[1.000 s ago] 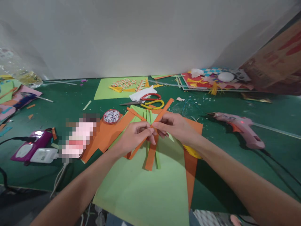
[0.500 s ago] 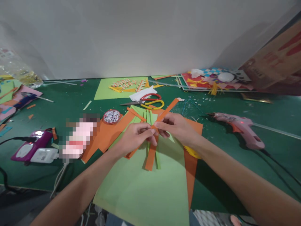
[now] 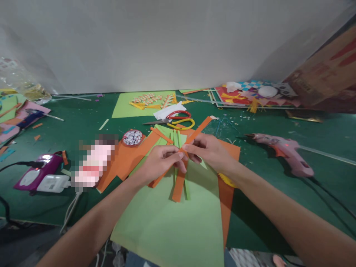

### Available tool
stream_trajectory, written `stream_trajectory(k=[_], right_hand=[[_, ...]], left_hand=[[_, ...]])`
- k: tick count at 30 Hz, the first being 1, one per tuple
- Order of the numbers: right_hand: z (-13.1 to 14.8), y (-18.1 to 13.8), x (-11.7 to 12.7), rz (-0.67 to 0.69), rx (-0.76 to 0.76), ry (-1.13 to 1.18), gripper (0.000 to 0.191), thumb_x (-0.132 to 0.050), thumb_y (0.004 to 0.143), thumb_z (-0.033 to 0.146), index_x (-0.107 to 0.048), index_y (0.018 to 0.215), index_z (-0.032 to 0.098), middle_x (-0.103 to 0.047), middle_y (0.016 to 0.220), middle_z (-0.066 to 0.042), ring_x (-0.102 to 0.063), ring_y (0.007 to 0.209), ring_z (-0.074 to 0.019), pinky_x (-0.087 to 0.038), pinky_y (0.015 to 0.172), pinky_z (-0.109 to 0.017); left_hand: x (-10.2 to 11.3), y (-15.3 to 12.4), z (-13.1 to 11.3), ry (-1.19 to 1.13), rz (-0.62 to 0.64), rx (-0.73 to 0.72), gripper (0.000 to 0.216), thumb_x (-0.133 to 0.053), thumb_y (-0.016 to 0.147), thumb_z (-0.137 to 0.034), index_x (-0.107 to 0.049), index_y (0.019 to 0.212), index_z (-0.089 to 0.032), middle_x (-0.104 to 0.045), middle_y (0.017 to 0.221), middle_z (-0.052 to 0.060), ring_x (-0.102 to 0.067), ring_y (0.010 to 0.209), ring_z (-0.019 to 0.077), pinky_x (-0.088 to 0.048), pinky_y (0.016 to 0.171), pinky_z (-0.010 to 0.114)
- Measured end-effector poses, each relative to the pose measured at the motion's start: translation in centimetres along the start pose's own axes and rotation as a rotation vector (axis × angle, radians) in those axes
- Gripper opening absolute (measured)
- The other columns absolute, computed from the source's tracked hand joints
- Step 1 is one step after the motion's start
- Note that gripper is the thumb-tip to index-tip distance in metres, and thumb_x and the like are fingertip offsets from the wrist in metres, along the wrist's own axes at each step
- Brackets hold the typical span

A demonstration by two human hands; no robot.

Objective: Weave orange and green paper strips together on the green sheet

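My left hand (image 3: 164, 160) and my right hand (image 3: 209, 150) meet over a light green paper sheet (image 3: 178, 222). Both are closed in a pinch on an orange paper strip (image 3: 200, 129), one arm of it slanting up to the right. Another orange length (image 3: 178, 188) hangs down towards me from between the fingers; whether it is the same strip, folded, I cannot tell. Thin green strips (image 3: 187, 190) lie under my hands, with more orange strips (image 3: 162, 134) beside them. The exact grip point is hidden by my fingers.
Scissors (image 3: 160, 121) with red and yellow handles lie beyond my hands. A pink glue gun (image 3: 286, 148) with its cord rests at right. To the left are a round box of googly eyes (image 3: 132, 137), a blurred phone (image 3: 94, 163) and a purple power bank (image 3: 39, 172) with cables.
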State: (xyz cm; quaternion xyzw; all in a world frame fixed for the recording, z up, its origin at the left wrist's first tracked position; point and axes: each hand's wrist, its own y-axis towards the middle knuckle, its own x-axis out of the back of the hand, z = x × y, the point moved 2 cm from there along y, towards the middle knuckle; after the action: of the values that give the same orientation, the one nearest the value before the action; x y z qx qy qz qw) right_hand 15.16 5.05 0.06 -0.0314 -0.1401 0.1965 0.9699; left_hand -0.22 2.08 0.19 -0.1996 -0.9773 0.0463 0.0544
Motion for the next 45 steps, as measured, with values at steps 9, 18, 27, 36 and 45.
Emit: stream_trajectory(k=[9,18,27,36,45], right_hand=[[-0.11,0.22,-0.01,-0.012,0.032,-0.008,0.037,-0.065,0.071,0.048,-0.046,0.056,0.019,-0.046,0.04,0.004,-0.038,0.037,-0.0071,-0.028,0.041,-0.023],[0.21,0.24,-0.15,0.064,0.069,0.009,0.035,-0.063,0.072,0.047,-0.048,0.058,0.018,-0.053,0.049,0.001,-0.048,0.044,-0.0092,-0.035,0.044,-0.023],[0.62,0.04,0.25,0.015,0.048,0.061,0.032,-0.067,0.07,0.043,-0.049,0.059,0.019,-0.051,0.047,0.003,-0.045,0.043,-0.0087,-0.033,0.044,-0.024],[0.54,0.22,0.34,0.057,0.034,0.011,0.033,-0.064,0.072,0.046,-0.052,0.058,0.018,-0.052,0.048,0.001,-0.046,0.044,-0.0096,-0.035,0.045,-0.025],[0.15,0.3,0.08,0.094,0.028,-0.03,0.037,-0.064,0.072,0.049,-0.05,0.056,0.018,-0.053,0.05,0.0,-0.048,0.046,-0.0102,-0.034,0.045,-0.025]], left_hand=[[0.09,0.02,-0.07,-0.008,-0.004,-0.003,0.02,-0.053,0.083,-0.028,-0.061,0.069,-0.015,-0.069,0.06,0.003,-0.063,0.063,0.0134,-0.048,0.068,0.025],[0.07,0.26,0.43,-0.064,0.02,-0.044,0.02,-0.053,0.083,-0.027,-0.061,0.07,-0.014,-0.069,0.063,0.004,-0.065,0.064,0.0146,-0.048,0.067,0.026],[0.06,0.14,0.42,-0.026,0.014,-0.014,0.022,-0.053,0.084,-0.029,-0.063,0.071,-0.015,-0.069,0.062,0.004,-0.064,0.064,0.0139,-0.048,0.067,0.025],[0.02,0.16,0.46,0.006,0.022,0.007,0.024,-0.052,0.084,-0.031,-0.063,0.072,-0.014,-0.07,0.064,0.006,-0.065,0.064,0.0142,-0.048,0.067,0.025],[-0.01,0.23,0.67,-0.011,0.046,0.002,0.025,-0.052,0.085,-0.033,-0.063,0.075,-0.014,-0.071,0.068,0.006,-0.066,0.066,0.0151,-0.049,0.067,0.026]])
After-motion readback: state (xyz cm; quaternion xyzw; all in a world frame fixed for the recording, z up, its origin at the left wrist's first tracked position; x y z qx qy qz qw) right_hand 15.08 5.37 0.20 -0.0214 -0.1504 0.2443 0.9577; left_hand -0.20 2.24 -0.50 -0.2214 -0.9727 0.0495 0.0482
